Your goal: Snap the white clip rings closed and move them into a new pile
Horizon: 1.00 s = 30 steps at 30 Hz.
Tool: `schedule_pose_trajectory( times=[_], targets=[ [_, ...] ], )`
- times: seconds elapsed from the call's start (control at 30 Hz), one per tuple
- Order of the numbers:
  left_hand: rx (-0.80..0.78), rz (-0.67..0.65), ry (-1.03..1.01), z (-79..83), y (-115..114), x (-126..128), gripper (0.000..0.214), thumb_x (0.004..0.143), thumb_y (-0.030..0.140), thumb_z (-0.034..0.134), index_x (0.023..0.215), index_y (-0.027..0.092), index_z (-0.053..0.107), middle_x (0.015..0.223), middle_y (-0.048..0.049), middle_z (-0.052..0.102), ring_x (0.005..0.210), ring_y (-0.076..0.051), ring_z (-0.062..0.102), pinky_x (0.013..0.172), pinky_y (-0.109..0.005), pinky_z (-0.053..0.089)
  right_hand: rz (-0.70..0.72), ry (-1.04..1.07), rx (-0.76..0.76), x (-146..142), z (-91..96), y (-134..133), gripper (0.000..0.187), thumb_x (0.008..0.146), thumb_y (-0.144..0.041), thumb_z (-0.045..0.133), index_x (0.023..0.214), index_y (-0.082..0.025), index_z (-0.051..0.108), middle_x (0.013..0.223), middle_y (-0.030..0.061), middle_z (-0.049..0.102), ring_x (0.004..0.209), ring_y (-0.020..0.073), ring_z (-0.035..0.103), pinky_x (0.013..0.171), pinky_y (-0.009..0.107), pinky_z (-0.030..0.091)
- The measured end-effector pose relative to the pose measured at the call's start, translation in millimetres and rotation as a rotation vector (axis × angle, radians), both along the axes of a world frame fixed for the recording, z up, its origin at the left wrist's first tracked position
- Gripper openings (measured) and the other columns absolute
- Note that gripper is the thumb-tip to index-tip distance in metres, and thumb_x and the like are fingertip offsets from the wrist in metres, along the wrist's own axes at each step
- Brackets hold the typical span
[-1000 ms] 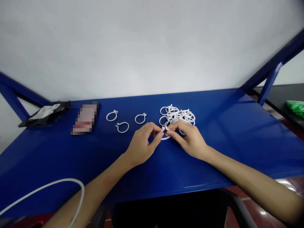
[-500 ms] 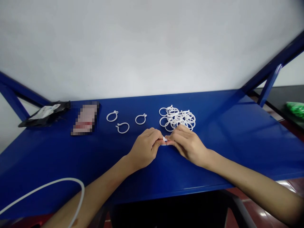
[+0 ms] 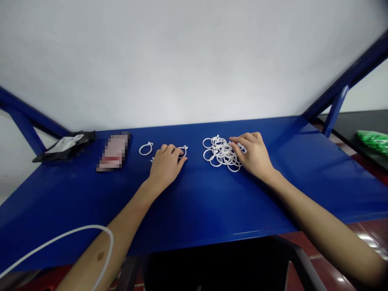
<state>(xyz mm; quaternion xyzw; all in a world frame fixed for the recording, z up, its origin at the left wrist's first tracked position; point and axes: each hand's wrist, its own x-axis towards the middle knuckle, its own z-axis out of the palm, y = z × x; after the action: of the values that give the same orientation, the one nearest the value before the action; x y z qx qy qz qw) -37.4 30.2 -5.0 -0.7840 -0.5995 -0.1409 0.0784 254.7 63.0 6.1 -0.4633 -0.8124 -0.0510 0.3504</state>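
Note:
My left hand [image 3: 166, 163] rests low over the left part of the blue table, fingers bent and thumb apart from them. It covers most of one white plastic ring [image 3: 152, 160] and part of another white ring [image 3: 185, 148]; whatever lies under the palm is hidden. A third white ring [image 3: 146, 149] with a small tabbed clasp lies just left of that hand. At the right, my right hand [image 3: 253, 155] reaches over the edge of a pile of white rings [image 3: 222, 151], thumb and fingers apart. Its fingertips touch or hover over the rings.
A pixelated flat object [image 3: 113, 151] and a black plastic package [image 3: 68, 145] with a white label lie on the left of the blue table [image 3: 200, 206]. Blue braces [image 3: 336, 109] rise at both sides. A white cable [image 3: 60, 238] loops across the lower left.
Both hands were together at the middle, pinching a small white ring. They have parted: the left moved left over the separate rings, the right moved right to the pile.

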Motion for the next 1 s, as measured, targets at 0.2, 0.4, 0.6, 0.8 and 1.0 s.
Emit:
schedule_pose_trajectory(
  times=[0.2,0.4,0.6,0.8,1.0],
  targets=[
    [0.010,-0.040,-0.225,12.4,-9,11,0.010,0.094,0.019,0.051,0.087,0.019,0.059,0.088,-0.0062,0.064,0.089,-0.024,0.055,0.081,-0.038,0.046,-0.016,0.026,0.019,-5,3.8,-5,0.024,0.096,-0.031,0.056,0.108,-0.020,0.074,0.098,0.0102,0.069,0.099,0.0277,0.052,0.089,0.046,0.046],
    [-0.322,-0.200,-0.869,26.7,-33,34,0.013,0.097,0.029,0.048,0.088,0.020,0.054,0.077,0.0019,0.065,0.064,-0.011,0.058,0.060,-0.024,0.045,0.249,0.077,-0.089,-24,16.6,-33,0.021,0.096,-0.028,0.058,0.112,-0.022,0.070,0.104,0.0083,0.071,0.098,0.0250,0.057,0.089,0.045,0.046],
    [-0.584,-0.352,-1.147,19.8,-43,47,0.022,0.100,0.037,0.045,0.089,0.019,0.052,0.078,0.0002,0.064,0.072,-0.013,0.062,0.072,-0.030,0.052,0.467,0.160,-0.248,-35,15.9,-48,0.015,0.099,-0.027,0.053,0.099,-0.021,0.066,0.096,0.0057,0.071,0.094,0.0204,0.061,0.087,0.040,0.050],
    [-0.639,-0.355,-1.188,14.0,-42,49,0.023,0.100,0.037,0.046,0.090,0.017,0.055,0.080,-0.0018,0.067,0.075,-0.013,0.065,0.076,-0.031,0.054,0.476,0.206,-0.324,-38,11.1,-50,0.010,0.094,-0.030,0.061,0.096,-0.020,0.062,0.087,0.0033,0.069,0.082,0.0163,0.064,0.077,0.032,0.051],
    [-0.402,-0.310,-0.960,15.5,-43,47,0.015,0.097,0.032,0.052,0.095,0.019,0.058,0.083,-0.0003,0.066,0.074,-0.012,0.062,0.068,-0.026,0.051,0.480,0.205,-0.296,-38,10.0,-49,0.008,0.095,-0.026,0.060,0.096,-0.019,0.064,0.087,0.0037,0.070,0.081,0.0156,0.064,0.076,0.030,0.050]
  ],
)
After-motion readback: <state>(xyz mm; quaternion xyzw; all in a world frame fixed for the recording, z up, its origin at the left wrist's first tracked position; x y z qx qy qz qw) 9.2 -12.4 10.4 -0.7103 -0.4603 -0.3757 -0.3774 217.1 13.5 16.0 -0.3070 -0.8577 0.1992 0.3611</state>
